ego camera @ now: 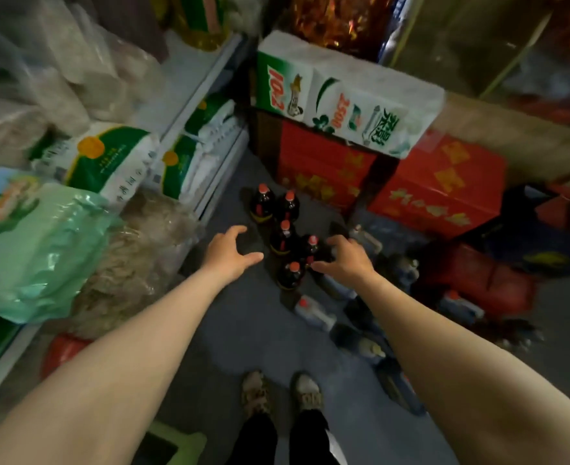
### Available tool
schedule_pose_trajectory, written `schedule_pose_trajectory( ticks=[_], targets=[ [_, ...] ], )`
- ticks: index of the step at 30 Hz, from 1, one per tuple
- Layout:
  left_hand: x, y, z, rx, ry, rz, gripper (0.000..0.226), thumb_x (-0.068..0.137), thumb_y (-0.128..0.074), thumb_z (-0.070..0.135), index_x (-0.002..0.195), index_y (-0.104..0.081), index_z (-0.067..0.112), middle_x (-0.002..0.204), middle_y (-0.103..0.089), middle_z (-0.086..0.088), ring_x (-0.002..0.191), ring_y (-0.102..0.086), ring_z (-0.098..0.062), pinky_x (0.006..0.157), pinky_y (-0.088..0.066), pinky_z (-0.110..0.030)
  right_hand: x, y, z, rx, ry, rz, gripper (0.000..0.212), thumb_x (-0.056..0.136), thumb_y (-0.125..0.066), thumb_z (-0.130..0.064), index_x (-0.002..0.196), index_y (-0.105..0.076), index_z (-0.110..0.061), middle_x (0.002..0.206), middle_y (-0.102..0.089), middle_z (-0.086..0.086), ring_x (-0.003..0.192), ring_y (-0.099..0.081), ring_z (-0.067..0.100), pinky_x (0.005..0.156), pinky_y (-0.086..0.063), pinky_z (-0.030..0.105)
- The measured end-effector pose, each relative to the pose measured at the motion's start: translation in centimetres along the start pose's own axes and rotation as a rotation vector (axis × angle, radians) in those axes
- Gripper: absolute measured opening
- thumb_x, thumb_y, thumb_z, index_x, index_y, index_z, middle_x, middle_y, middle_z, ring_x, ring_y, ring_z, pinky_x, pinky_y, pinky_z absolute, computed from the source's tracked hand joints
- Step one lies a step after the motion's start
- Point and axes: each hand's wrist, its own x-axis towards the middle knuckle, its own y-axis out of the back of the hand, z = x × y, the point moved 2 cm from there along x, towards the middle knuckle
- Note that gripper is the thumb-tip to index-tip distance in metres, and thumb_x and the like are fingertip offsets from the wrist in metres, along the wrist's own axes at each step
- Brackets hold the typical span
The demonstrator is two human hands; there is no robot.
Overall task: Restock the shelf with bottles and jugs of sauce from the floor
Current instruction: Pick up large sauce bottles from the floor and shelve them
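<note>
1. We reach both bare arms down toward a cluster of five dark sauce bottles [285, 234] with red caps, standing upright on the grey floor [243, 330].
2. Our left hand [228, 253] hovers just left of the cluster, fingers spread and curved, thumb pointing toward the bottles, holding nothing.
3. Our right hand [344, 258] hangs over the cluster's right side, fingers loosely open. Its fingertips are near the cap of the nearest bottle [292, 275], but we cannot tell if they touch.
4. A clear jug [312, 310] lies tilted on the floor just nearer to us, and more jugs sit blurred under our right forearm.
5. The white shelf edge [216, 182], stacked with rice bags [109, 159], borders the left.
6. Red boxes [438, 193] close off the far side.
7. Bare floor lies between the bottles and our shoes [283, 394].
</note>
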Motion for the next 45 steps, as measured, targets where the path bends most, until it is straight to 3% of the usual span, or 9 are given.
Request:
schedule_pose_trajectory(
  ticks=[6, 11, 20, 24, 28, 35, 37, 41, 45],
  targets=[
    [5.2, -7.3, -7.0, -0.019, 0.118, -0.085, 0.071, 0.083, -0.075, 0.05, 0.144, -0.046, 0.029, 0.143, -0.051, -0.011, 0.13, -0.051, -0.029, 0.099, -0.043, -0.036, 6.7, -9.4, 5.5, 0.05, -0.096, -0.073, 0.065, 0.085, -0.075, -0.052, 0.136, -0.054, -0.018, 0.131, -0.059, 0.006, 0.119, -0.058, 0.027, 0.084, -0.047, 0.033],
    [11.9, -14.2, -11.3, -0.023, 0.144, -0.138, 0.068, 0.087, -0.072, 0.046, 0.146, -0.047, 0.026, 0.143, -0.053, -0.008, 0.124, -0.057, -0.026, 0.09, -0.047, -0.031, 13.6, -16.5, 11.0, 0.114, -0.151, -0.116, 0.063, 0.092, -0.07, -0.049, 0.137, -0.054, -0.008, 0.133, -0.06, 0.012, 0.123, -0.057, 0.032, 0.092, -0.045, 0.038],
    [23.5, -28.9, -17.1, -0.2, 0.071, -0.282, 0.071, 0.087, -0.075, 0.035, 0.149, -0.042, 0.025, 0.151, -0.046, -0.005, 0.137, -0.045, -0.022, 0.111, -0.041, -0.042, 24.7, -27.8, 19.2, 0.345, -0.261, -0.036, 0.036, 0.093, -0.065, -0.051, 0.1, -0.063, -0.016, 0.1, -0.065, 0.007, 0.098, -0.062, 0.028, 0.081, -0.045, 0.038],
    [27.3, -33.5, -18.8, -0.221, 0.01, -0.328, 0.076, 0.087, -0.074, 0.037, 0.152, -0.037, 0.028, 0.154, -0.042, -0.002, 0.14, -0.042, -0.02, 0.114, -0.037, -0.039, 28.7, -31.8, 22.4, 0.416, -0.237, -0.022, 0.069, 0.083, -0.061, -0.076, 0.128, -0.064, -0.024, 0.127, -0.067, 0.003, 0.118, -0.061, 0.026, 0.103, -0.049, 0.05],
    [30.0, -36.3, -19.5, -0.246, -0.057, -0.323, 0.083, 0.085, -0.075, 0.043, 0.154, -0.032, 0.03, 0.153, -0.044, 0.002, 0.142, -0.039, -0.015, 0.115, -0.034, -0.03, 30.1, -33.4, 23.0, 0.56, -0.212, -0.053, 0.044, 0.094, -0.062, -0.056, 0.124, -0.064, -0.024, 0.122, -0.066, 0.002, 0.115, -0.059, 0.021, 0.1, -0.048, 0.038],
    [32.2, -38.4, -19.9, -0.408, -0.042, -0.378, 0.111, 0.058, -0.071, 0.073, 0.154, -0.026, 0.041, 0.155, -0.04, 0.01, 0.142, -0.037, -0.01, 0.118, -0.033, -0.037, 31.4, -35.2, 23.4, 0.735, -0.165, -0.145, 0.019, 0.098, -0.062, -0.044, 0.11, -0.067, -0.031, 0.111, -0.069, -0.01, 0.102, -0.062, 0.003, 0.09, -0.047, 0.025],
    [32.5, -38.6, -20.0, -0.461, -0.039, -0.38, 0.109, 0.056, -0.073, 0.069, 0.152, -0.032, 0.039, 0.152, -0.044, 0.009, 0.139, -0.041, -0.009, 0.117, -0.036, -0.038, 31.8, -35.2, 23.3, 0.758, -0.159, -0.166, 0.009, 0.099, -0.061, -0.044, 0.097, -0.066, -0.036, 0.103, -0.069, -0.012, 0.097, -0.063, 0.003, 0.086, -0.046, 0.022],
    [32.7, -38.6, -20.3, -0.522, -0.043, -0.402, 0.102, 0.064, -0.079, 0.065, 0.151, -0.032, 0.038, 0.153, -0.043, 0.007, 0.141, -0.04, -0.012, 0.116, -0.036, -0.039, 32.4, -35.4, 23.4, 0.773, -0.12, -0.217, 0.014, 0.089, -0.066, -0.058, 0.094, -0.068, -0.045, 0.113, -0.071, -0.008, 0.112, -0.064, 0.014, 0.105, -0.045, 0.042],
    [32.8, -37.4, -20.5, -0.559, -0.039, -0.394, 0.067, 0.085, -0.069, 0.055, 0.143, -0.04, 0.041, 0.146, -0.046, 0.017, 0.136, -0.041, -0.006, 0.113, -0.037, -0.034, 33.1, -35.4, 21.2, 0.849, -0.107, -0.192, 0.025, 0.096, -0.064, -0.042, 0.101, -0.064, -0.017, 0.107, -0.072, 0.006, 0.106, -0.066, 0.018, 0.102, -0.05, 0.038]
  ],
)
